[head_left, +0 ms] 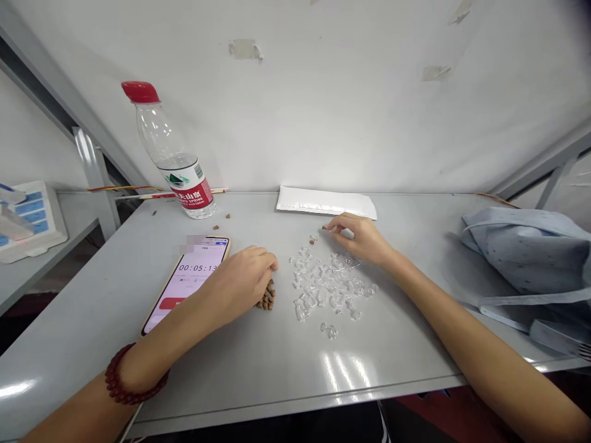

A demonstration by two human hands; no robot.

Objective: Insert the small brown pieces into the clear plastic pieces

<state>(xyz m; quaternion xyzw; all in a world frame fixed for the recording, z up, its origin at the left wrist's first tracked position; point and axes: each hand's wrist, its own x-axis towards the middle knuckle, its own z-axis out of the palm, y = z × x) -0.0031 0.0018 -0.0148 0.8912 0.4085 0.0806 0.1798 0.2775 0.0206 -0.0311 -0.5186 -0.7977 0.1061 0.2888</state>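
Observation:
My left hand [242,280] rests knuckles-up on the grey table [258,369], fingers curled over a small heap of brown pellets [266,298]. My right hand [362,237] reaches to the far side of a scatter of several clear plastic pieces [330,286], thumb and fingers pinched on a tiny brown piece [324,228]. A red bead bracelet [129,378] circles my left wrist. What the left fingers hold, if anything, is hidden.
A phone [187,280] showing a timer lies left of my left hand. A water bottle [173,154] with a red cap leans at the back left. A white envelope [325,202] lies by the wall. Light blue cloth [526,252] sits at right. Loose brown pellets [228,216] lie near the bottle.

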